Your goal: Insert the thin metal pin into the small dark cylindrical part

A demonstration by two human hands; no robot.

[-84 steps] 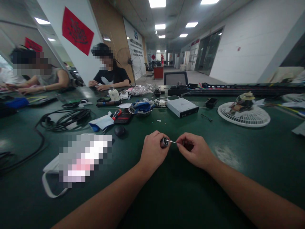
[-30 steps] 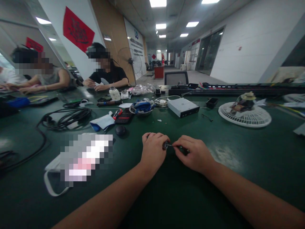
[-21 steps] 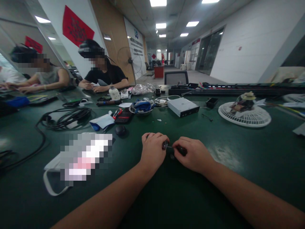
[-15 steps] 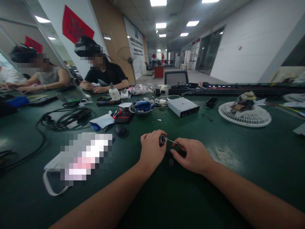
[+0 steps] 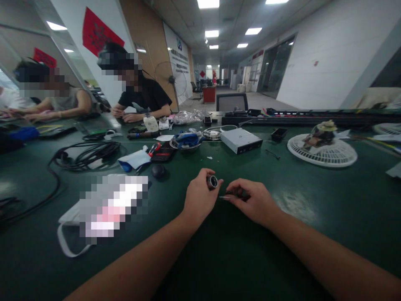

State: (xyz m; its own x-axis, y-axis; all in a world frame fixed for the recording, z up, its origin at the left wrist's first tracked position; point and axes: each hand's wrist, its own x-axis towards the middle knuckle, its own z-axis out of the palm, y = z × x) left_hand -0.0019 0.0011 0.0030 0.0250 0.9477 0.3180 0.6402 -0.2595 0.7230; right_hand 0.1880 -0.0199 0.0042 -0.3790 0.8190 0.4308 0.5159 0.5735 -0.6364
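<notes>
In the middle of the green table, my left hand point(image 5: 200, 194) is wrapped around a short dark cylinder point(image 5: 213, 181). The cylinder's round open end, with a silvery rim, faces me. Just right of it, my right hand point(image 5: 252, 200) is closed, thumb and fingers pinching a thin metal tool point(image 5: 223, 197) whose tip points left, toward my left hand but below the cylinder's opening. Its kind is too small to tell. Between thumb and fingertips a dark patch shows, which I cannot make out. The two hands stay slightly apart.
A black mouse point(image 5: 158, 171) and a pixelated bright object point(image 5: 112, 207) lie to the left. Farther back are a bowl point(image 5: 187, 146) with blue material, a white box-shaped drive point(image 5: 241, 140) and a white fan grille point(image 5: 322, 156). A coiled black cable point(image 5: 86, 154) and co-workers are at left.
My right hand has drawn the thin tool down and away from the cylinder's opening, its fingers closing up. A small round blurred thing below that hand is no longer visible.
</notes>
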